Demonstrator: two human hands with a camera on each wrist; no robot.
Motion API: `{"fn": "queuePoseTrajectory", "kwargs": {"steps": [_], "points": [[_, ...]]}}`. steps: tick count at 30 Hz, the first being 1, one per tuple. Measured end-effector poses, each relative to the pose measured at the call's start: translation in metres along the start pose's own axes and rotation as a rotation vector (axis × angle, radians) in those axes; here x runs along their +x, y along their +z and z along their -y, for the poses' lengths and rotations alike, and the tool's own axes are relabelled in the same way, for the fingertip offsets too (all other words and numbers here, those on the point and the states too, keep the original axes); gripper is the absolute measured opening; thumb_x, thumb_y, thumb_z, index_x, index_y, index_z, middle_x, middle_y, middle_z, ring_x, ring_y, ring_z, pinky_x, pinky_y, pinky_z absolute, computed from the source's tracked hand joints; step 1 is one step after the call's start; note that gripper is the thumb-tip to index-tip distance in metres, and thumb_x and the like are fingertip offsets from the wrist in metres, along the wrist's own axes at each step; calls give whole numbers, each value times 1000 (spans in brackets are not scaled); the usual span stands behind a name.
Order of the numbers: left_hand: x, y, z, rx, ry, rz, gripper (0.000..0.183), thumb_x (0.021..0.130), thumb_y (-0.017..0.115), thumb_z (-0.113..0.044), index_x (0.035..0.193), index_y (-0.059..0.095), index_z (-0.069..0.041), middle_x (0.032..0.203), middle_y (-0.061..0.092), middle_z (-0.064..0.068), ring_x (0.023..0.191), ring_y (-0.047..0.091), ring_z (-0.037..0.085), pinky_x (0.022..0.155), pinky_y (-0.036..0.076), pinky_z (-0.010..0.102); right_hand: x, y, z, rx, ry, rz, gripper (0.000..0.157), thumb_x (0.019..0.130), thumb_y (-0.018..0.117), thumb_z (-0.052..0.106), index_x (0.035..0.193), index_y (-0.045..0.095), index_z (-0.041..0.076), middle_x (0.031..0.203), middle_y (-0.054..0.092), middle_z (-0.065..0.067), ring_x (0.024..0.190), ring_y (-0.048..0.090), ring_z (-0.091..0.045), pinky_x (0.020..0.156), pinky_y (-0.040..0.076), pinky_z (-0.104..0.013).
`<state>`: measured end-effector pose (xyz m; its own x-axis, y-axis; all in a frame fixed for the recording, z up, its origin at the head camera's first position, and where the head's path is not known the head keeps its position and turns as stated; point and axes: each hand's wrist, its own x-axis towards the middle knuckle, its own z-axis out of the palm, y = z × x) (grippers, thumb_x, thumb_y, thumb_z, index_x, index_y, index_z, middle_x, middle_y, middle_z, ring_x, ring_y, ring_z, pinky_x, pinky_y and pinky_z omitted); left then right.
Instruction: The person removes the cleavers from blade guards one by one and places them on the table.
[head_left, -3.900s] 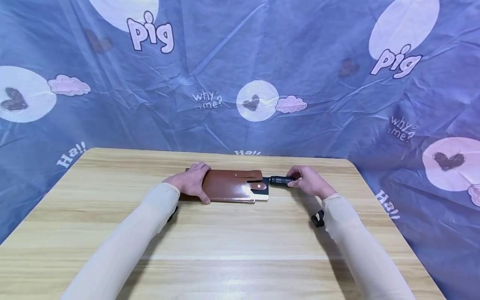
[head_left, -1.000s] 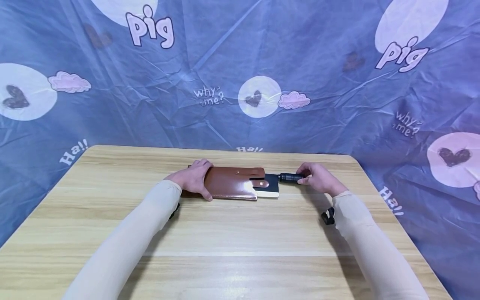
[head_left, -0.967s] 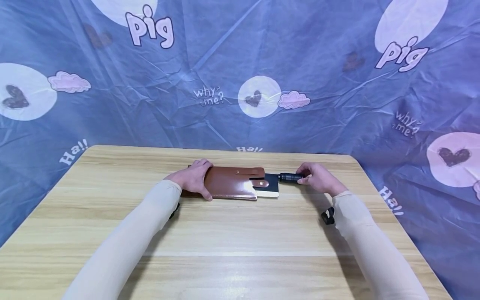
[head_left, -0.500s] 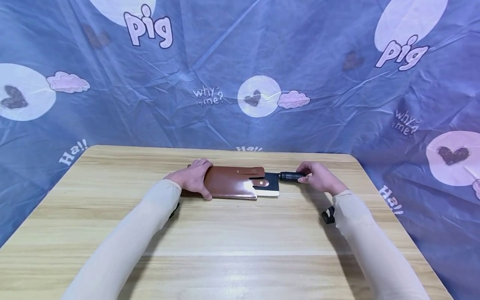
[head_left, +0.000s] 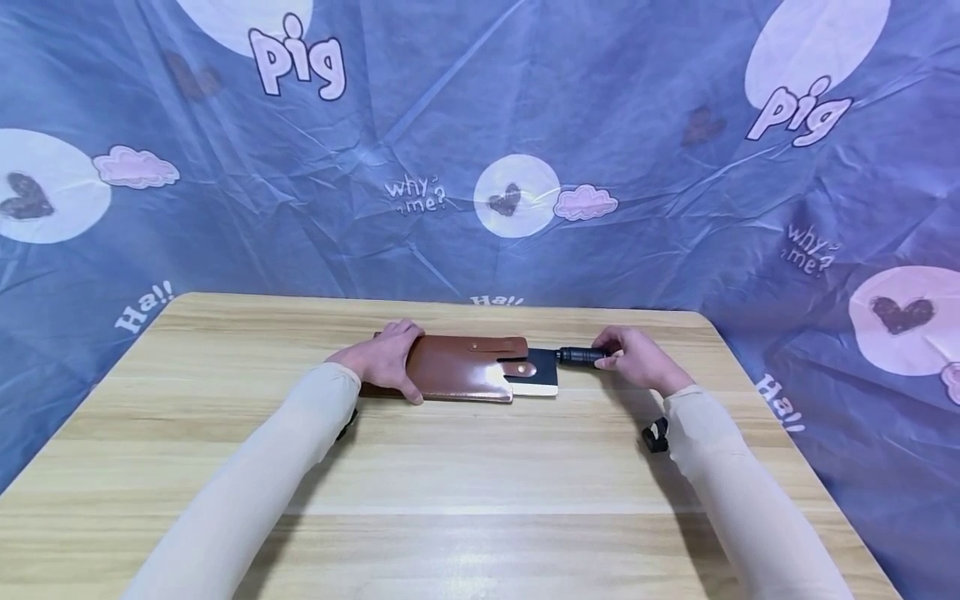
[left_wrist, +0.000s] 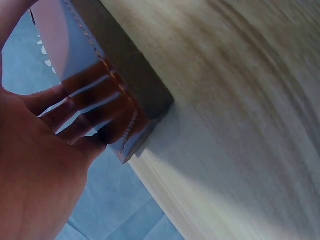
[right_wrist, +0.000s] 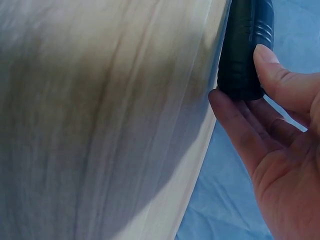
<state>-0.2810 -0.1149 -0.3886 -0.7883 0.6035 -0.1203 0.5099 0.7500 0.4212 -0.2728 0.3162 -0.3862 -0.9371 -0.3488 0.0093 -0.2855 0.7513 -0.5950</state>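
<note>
A brown leather sheath [head_left: 457, 367] lies flat toward the back of the table, its snap strap [head_left: 519, 369] loose over the blade. My left hand [head_left: 386, 360] grips the sheath across its left part, thumb at the near edge and fingers toward the far edge; in the left wrist view the fingers lie against its shiny face. Out of the sheath's right end shows part of a cleaver blade [head_left: 543, 372], dark with a pale cutting edge; the rest is hidden inside. My right hand [head_left: 633, 358] pinches the end of the cleaver's black handle [head_left: 576, 357] between thumb and fingers.
The light wooden table [head_left: 465, 475] runs under both arms. A blue printed cloth [head_left: 420, 258] hangs behind its back edge, close beyond the sheath. A black wrist device [head_left: 656, 435] sits at the right cuff, another at the left.
Since the earliest frame, the right hand has moved right with the handle, and more of the blade shows outside the sheath. Over the last second, hands and cleaver look nearly still.
</note>
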Motion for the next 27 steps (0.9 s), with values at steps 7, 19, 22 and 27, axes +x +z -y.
{"fn": "queuePoseTrajectory", "kwargs": {"steps": [7, 19, 22, 27], "points": [[-1, -2, -2, 1, -5, 3, 106, 61, 90, -38, 140, 38, 8, 137, 38, 20, 124, 36, 36, 104, 35, 47, 0, 0, 0, 2, 2, -2, 25, 86, 70, -2, 108, 63, -9, 98, 65, -17, 96, 60, -35, 89, 44, -52], [1, 3, -4, 17, -11, 8, 109, 60, 91, -40, 141, 36, 8, 138, 37, 19, 124, 35, 36, 105, 34, 47, -6, 0, -4, -4, 22, -3, 27, 86, 70, -1, 111, 63, -8, 101, 65, -17, 99, 59, -37, 93, 42, -54], [2, 3, -4, 8, -7, 5, 109, 60, 91, -40, 141, 36, 8, 138, 37, 19, 125, 35, 36, 104, 35, 48, -7, -1, -4, -14, 29, -8, 26, 85, 69, -2, 110, 63, -8, 100, 65, -17, 98, 59, -36, 93, 42, -54], [0, 0, -2, 8, -15, 4, 107, 60, 91, -40, 140, 37, 7, 138, 38, 20, 125, 35, 37, 104, 35, 48, -2, 0, -3, -16, 4, -7, 25, 86, 70, -1, 109, 63, -7, 99, 65, -16, 95, 59, -34, 90, 43, -52]]}}
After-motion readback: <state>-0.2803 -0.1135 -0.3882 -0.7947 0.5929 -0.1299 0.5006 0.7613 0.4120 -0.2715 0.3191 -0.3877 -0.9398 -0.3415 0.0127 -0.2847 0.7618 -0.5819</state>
